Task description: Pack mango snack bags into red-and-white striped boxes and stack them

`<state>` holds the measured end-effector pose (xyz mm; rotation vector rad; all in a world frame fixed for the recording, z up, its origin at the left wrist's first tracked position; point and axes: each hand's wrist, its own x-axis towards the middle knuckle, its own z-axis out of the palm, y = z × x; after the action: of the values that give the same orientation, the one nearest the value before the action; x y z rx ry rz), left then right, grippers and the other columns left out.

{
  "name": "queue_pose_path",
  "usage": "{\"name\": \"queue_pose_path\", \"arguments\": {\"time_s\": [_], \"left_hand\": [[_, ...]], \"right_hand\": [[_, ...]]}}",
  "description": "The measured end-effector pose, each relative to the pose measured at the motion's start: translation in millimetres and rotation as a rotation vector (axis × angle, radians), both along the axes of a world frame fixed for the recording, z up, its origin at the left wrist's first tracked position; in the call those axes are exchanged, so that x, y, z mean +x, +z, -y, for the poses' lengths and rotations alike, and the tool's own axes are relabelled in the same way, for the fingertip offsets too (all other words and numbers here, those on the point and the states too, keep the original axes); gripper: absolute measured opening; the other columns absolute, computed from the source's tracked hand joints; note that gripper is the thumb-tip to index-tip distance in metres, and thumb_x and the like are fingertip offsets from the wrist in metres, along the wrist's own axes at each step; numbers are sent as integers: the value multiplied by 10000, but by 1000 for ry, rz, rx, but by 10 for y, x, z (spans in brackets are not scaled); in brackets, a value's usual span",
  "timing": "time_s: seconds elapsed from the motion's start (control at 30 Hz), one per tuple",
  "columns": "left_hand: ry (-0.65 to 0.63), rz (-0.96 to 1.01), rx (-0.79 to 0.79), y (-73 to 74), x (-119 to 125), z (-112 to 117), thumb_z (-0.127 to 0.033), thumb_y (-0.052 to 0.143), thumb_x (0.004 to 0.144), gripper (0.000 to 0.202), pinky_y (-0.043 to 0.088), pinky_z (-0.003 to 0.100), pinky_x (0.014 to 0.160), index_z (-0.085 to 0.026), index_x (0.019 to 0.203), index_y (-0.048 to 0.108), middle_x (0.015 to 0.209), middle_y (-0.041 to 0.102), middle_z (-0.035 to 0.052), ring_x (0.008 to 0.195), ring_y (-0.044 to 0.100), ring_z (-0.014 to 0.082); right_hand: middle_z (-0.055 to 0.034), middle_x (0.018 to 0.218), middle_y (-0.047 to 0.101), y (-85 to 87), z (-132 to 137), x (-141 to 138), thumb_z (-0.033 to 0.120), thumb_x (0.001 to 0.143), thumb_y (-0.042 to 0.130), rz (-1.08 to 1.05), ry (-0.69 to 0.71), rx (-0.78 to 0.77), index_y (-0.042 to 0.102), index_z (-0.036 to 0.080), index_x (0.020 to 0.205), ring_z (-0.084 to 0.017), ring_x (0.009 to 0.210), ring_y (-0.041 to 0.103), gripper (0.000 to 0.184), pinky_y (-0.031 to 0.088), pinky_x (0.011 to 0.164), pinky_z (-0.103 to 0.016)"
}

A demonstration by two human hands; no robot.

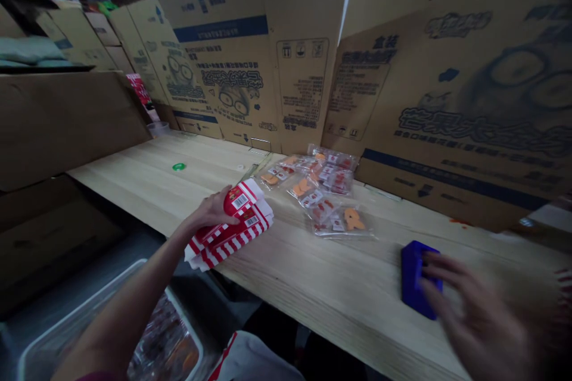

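My left hand (212,209) grips a stack of red-and-white striped packets (235,231) with barcodes, holding them just over the wooden table (313,292). Several clear sachets of orange-and-red items (319,187) lie in a loose pile to the right of that stack, not touching my hand. My right hand (473,315) is blurred, its fingers spread against the right side of a blue block-shaped object (415,280) on the table. What the blue object is cannot be told from this view.
Printed cardboard sheets (232,53) stand along the table's far edge. A green tape roll (179,166) lies on the table's left part. A clear plastic bin (152,345) of packaged goods sits below the near edge, beside a white-and-red bag (250,360).
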<state>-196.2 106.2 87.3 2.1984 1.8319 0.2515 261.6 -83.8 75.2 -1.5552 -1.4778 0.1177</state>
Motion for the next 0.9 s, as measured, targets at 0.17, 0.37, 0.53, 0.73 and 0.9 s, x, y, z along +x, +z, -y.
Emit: {"name": "queue_pose_path", "arguments": {"time_s": [0.17, 0.37, 0.53, 0.73, 0.9], "left_hand": [[-81, 207, 155, 400, 563, 535, -532, 770, 546, 1109, 486, 403, 902, -197, 1458, 234, 1277, 582, 121, 1111, 588, 322], [-162, 446, 204, -63, 1316, 1031, -455, 777, 577, 1063, 456, 443, 973, -168, 1450, 243, 1328, 535, 169, 1208, 528, 350], [-162, 750, 52, -418, 1500, 1016, -351, 762, 630, 730, 474, 420, 952, -155, 1276, 483, 1250, 601, 136, 1136, 581, 302], [-28, 1269, -439, -615, 1648, 1008, -419, 703, 717, 285, 526, 284, 634, -147, 756, 628, 729, 711, 35, 663, 663, 185], [-78, 1242, -588, -887, 1676, 1285, -470, 716, 712, 339, 531, 285, 627, -144, 797, 683, 722, 711, 41, 697, 671, 208]], "right_hand": [[-125, 1145, 658, -256, -454, -1129, 419, 705, 733, -653, 508, -345, 596, 244, 1109, -289, 1043, 635, 461, 494, 912, -478], [-90, 1180, 658, -340, -649, -1625, 346, 663, 803, -1057, 745, -325, 570, 230, 1149, -255, 1087, 624, 551, 494, 938, -413], [-53, 902, 738, -593, -419, -1214, 340, 677, 795, -987, 437, -306, 683, 182, 911, -229, 798, 681, 304, 546, 738, -350], [-56, 857, 751, -844, -285, -807, 339, 640, 817, -1027, 336, -316, 731, 178, 845, -250, 755, 682, 275, 543, 731, -393], [-52, 887, 756, -839, -365, -690, 319, 626, 826, -1117, 262, -237, 742, 192, 856, -231, 755, 690, 276, 543, 749, -376]]}}
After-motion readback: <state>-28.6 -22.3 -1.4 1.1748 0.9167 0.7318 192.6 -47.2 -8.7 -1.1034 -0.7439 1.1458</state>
